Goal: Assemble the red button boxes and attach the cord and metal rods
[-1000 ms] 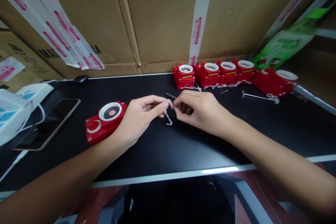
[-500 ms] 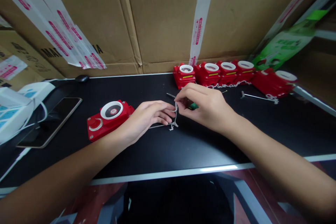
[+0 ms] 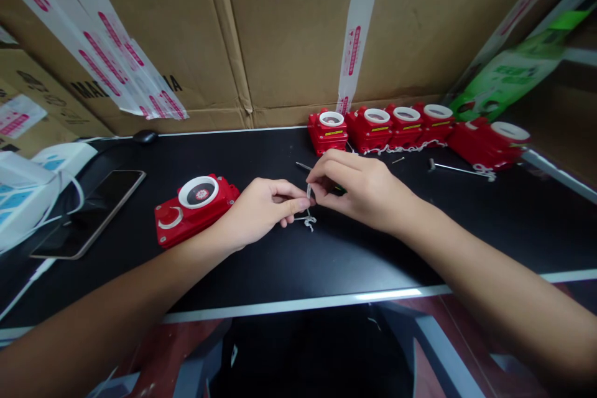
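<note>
My left hand (image 3: 275, 208) is closed, thumb and fingertips pinching a thin white string (image 3: 308, 191) just above the black tabletop. Opposite it, my right hand (image 3: 352, 183) pinches the upper part of the same string. Below the fingertips a knotted, frayed bit of string (image 3: 309, 222) lies at the end of a thin metal rod, mostly hidden by my left hand. A red alarm box (image 3: 198, 208) with a white ring and round dark window lies left of my left hand, partly behind the wrist. Beneath my right hand, a screwdriver shows its metal shaft (image 3: 304, 166); its green handle is mostly covered.
Several red boxes (image 3: 405, 127) with white rings line the back right, string along their fronts. Nearby lies a small metal hammer (image 3: 459, 169) with string. A green bottle (image 3: 517, 71) leans behind. A phone (image 3: 91, 214) and power strip (image 3: 56, 165) lie left; cardboard (image 3: 289, 31) stands behind.
My left fingers, loosely spread half a second ago, have closed into a pinch on the string. My right hand has shifted slightly left, and the two hands' fingertips are closer together.
</note>
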The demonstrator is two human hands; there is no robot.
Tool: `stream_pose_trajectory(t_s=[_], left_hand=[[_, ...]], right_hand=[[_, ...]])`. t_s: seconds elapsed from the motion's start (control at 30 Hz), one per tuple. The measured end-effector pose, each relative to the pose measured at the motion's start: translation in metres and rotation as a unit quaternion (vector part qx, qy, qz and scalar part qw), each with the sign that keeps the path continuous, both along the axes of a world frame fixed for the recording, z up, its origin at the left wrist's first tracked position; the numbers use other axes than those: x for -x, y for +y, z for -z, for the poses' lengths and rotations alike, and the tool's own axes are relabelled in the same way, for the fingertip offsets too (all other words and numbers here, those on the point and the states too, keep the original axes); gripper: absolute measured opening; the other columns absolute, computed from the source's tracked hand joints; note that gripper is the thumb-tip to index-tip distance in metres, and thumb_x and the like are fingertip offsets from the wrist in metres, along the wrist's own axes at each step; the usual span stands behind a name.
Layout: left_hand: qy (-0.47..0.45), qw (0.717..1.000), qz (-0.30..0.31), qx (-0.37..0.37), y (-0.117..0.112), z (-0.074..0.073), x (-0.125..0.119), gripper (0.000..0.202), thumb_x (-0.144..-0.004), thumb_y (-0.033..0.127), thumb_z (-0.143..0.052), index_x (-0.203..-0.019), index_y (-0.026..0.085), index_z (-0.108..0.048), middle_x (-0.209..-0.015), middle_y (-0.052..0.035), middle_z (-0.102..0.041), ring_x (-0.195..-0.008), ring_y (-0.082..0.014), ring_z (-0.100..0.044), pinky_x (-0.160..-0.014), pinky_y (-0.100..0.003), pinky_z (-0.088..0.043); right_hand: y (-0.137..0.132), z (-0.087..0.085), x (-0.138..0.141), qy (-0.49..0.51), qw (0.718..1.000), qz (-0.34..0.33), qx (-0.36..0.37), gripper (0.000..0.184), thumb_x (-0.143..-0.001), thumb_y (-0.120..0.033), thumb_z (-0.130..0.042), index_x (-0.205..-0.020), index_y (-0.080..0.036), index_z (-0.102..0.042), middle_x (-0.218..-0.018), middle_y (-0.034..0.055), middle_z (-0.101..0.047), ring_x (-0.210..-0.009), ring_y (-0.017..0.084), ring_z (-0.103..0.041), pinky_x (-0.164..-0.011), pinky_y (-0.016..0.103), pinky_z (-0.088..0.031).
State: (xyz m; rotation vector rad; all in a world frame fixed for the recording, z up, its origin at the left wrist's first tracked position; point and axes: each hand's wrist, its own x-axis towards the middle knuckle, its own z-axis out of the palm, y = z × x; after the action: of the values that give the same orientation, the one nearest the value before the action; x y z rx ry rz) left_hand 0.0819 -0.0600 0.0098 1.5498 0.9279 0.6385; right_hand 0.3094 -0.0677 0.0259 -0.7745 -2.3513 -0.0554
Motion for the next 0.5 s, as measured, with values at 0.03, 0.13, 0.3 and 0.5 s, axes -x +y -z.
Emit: stream_pose_trajectory(t_s=[0.03, 0.13, 0.3, 0.5], left_hand=[[0.009, 1.000, -0.003, 0.002, -0.0003, -0.0002, -0.0004, 0.021, -0.086, 0.034, -0.080, -0.086, 0.013, -0.078, -0.072, -0.0019, -0.067, -0.059, -0.0101, -0.057, -0.054, -0.022, -0.045], [0.039, 0.999, -0.007, 0.012, -0.0007, -0.0001, -0.0015, 0.022, -0.086, 0.036, -0.081, -0.087, 0.014, -0.079, -0.066, -0.0019, -0.067, -0.056, -0.0108, -0.057, -0.050, -0.021, -0.043], [0.058, 0.998, 0.004, -0.010, -0.0003, 0.0024, 0.0002, 0.027, -0.078, 0.036, -0.088, -0.079, 0.016, -0.071, -0.072, -0.0018, -0.071, -0.054, -0.0103, -0.058, -0.049, -0.021, -0.045], [0.061, 0.996, 0.019, -0.055, -0.0009, 0.0030, 0.0036, 0.022, -0.085, 0.034, -0.083, -0.078, 0.015, -0.076, -0.089, -0.0039, -0.070, -0.056, -0.0087, -0.063, -0.054, -0.022, -0.051]], right_hand=[[-0.0006, -0.0007, -0.0004, -0.023, 1.000, 0.014, -0.012, 0.007, -0.099, -0.013, -0.059, -0.098, -0.015, -0.066, -0.096, 0.0094, -0.069, -0.078, 0.018, -0.064, -0.067, 0.029, -0.052], [-0.0026, -0.0023, 0.0005, -0.073, 0.996, 0.051, -0.031, 0.010, -0.097, -0.012, -0.055, -0.096, -0.016, -0.063, -0.095, 0.0099, -0.068, -0.077, 0.019, -0.060, -0.063, 0.030, -0.048], [-0.0031, -0.0011, 0.0067, 0.004, 0.998, 0.014, 0.063, 0.014, -0.083, -0.007, -0.061, -0.087, -0.020, -0.055, -0.088, 0.0043, -0.060, -0.071, 0.015, -0.055, -0.064, 0.028, -0.047], [0.0029, 0.0017, 0.0064, 0.079, 0.990, 0.018, 0.118, 0.015, -0.080, -0.005, -0.066, -0.085, -0.018, -0.061, -0.082, 0.0025, -0.064, -0.070, 0.014, -0.060, -0.064, 0.026, -0.049]])
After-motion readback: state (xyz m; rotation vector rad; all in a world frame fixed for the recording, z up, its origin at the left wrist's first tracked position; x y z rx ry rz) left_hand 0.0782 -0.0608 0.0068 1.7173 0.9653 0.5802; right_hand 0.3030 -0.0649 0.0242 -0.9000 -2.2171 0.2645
